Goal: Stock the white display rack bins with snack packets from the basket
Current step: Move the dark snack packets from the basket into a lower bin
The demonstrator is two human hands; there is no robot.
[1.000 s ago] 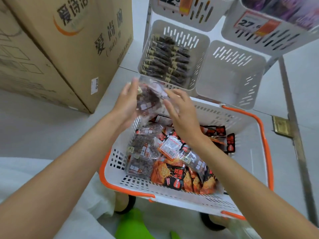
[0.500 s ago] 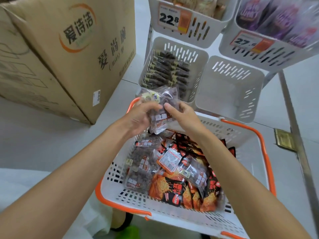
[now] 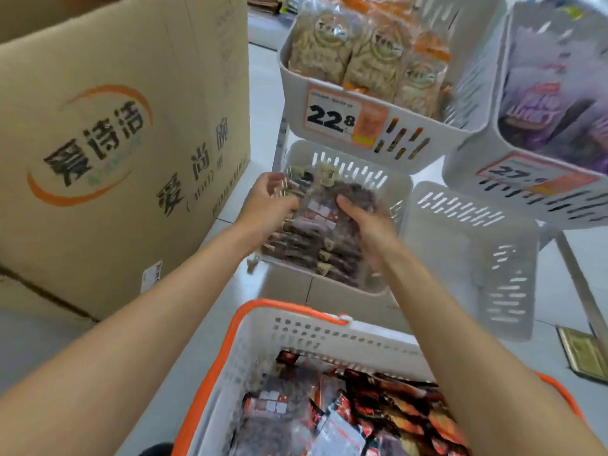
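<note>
Cardboard box (image 3: 115,153) stands left. Left hand (image 3: 269,199) curls its fingers beside the snack packet (image 3: 324,209), grip too blurred to tell. Right hand (image 3: 365,225) grasps it above the lower-left bin (image 3: 362,179), beyond the basket (image 3: 289,306).

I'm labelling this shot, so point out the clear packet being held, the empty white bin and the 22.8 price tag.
clear packet (image 3: 324,209), head view, labelled middle.
empty white bin (image 3: 460,208), head view, slotted back wall.
price tag (image 3: 330,118), head view, printed digits.

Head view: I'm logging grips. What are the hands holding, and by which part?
A clear snack packet, over the lower-left bin: right hand pinches its right edge, left hand seems to hold its left edge.
</note>
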